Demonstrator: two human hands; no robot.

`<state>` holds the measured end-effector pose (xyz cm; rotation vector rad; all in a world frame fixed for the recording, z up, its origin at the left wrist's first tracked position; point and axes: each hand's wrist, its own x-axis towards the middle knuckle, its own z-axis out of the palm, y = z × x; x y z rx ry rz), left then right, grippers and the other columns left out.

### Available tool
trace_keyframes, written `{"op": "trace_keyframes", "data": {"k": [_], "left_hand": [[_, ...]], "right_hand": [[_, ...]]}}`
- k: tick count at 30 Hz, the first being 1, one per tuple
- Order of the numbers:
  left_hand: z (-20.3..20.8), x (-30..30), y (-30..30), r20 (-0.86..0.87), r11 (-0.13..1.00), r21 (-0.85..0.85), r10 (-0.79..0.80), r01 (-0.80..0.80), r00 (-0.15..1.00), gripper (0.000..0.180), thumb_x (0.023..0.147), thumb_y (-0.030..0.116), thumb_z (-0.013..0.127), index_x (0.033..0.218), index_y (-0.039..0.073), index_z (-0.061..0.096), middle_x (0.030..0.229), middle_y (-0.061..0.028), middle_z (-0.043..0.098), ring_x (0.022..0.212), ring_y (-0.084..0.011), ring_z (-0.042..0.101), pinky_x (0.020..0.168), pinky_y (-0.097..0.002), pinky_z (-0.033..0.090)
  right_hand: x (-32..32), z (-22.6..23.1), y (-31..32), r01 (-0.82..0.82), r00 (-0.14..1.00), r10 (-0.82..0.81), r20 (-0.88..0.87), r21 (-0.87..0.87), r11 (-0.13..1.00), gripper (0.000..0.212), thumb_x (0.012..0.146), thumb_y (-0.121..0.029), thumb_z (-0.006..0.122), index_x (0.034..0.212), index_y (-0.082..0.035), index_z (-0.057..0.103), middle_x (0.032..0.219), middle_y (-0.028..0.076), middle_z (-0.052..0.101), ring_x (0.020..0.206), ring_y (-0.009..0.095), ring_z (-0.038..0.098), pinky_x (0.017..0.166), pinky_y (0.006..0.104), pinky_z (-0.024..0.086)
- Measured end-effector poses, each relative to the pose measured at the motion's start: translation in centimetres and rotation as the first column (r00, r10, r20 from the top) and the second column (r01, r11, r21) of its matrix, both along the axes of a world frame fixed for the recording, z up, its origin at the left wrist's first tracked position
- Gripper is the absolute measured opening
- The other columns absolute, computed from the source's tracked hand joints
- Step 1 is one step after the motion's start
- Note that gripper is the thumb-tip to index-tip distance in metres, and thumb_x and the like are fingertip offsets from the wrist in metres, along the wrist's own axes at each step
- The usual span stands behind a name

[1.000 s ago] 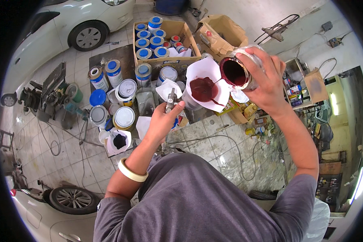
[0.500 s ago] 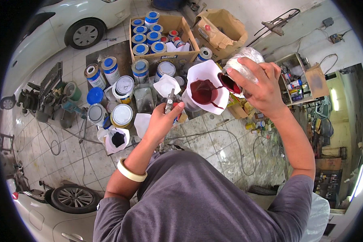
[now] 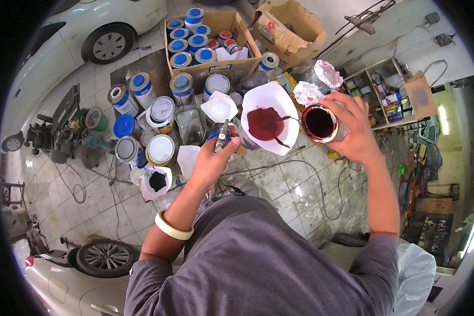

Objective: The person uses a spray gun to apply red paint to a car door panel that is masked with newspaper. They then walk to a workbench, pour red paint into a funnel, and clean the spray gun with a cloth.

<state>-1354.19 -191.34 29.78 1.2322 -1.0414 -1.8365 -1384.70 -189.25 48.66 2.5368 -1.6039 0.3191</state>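
My right hand [image 3: 359,131] is wrapped round an open can [image 3: 319,124], its mouth facing up and its inside dark red. Just left of the can is a white paper cone [image 3: 254,100] holding a pool of dark red paint [image 3: 266,124]. Red streaks run up the cone's right side, toward the can. My left hand [image 3: 211,162] grips a metal spray gun [image 3: 223,138] beside the cone. What supports the cone is hidden. A smaller white paper cone [image 3: 219,107] lies beyond the spray gun.
Several paint cans [image 3: 161,149] crowd the bench to the left, near a paper cone with black paint [image 3: 156,182]. Behind stands a cardboard box [image 3: 216,68] of blue-capped cans, with an open carton [image 3: 289,27] alongside. A hose [image 3: 305,169] lies across the tiled floor. Cars stand at left.
My right hand has turned the can from tipped over the cone to mouth up, lowering it slightly. Crumpled white wrapping behind the can now shows. My left hand has barely moved.
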Motion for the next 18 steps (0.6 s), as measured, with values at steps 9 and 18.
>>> {"op": "trace_keyframes", "data": {"k": [9, 18], "left_hand": [[-0.1, -0.4, 0.8, 0.011, 0.963, 0.140, 0.232, -0.231, 0.973, 0.082, 0.095, 0.036, 0.078, 0.146, -0.013, 0.036, 0.082, -0.0006, 0.057, 0.066, -0.0077, 0.046, 0.058, -0.0267, 0.038], [-2.0, 0.5, 4.4, -0.146, 0.872, 0.140, 0.486, -0.468, 0.862, 0.035, 0.100, 0.019, 0.069, 0.121, -0.004, 0.052, 0.071, -0.0004, 0.048, 0.063, -0.0101, 0.042, 0.060, -0.0284, 0.038]], "right_hand": [[-3.7, -24.4, 1.2, 0.199, 0.579, -0.404, 0.708, 0.357, 0.913, 0.083, 0.065, -0.020, 0.095, 0.135, -0.006, 0.055, 0.123, 0.015, 0.069, 0.116, 0.027, 0.068, 0.101, 0.0400, 0.053], [-5.5, -39.6, -4.8, 0.515, 0.549, -0.643, 0.535, 0.390, 0.764, 0.085, 0.064, -0.026, 0.095, 0.133, -0.008, 0.048, 0.120, 0.021, 0.064, 0.112, 0.043, 0.061, 0.092, 0.0523, 0.051]]}}
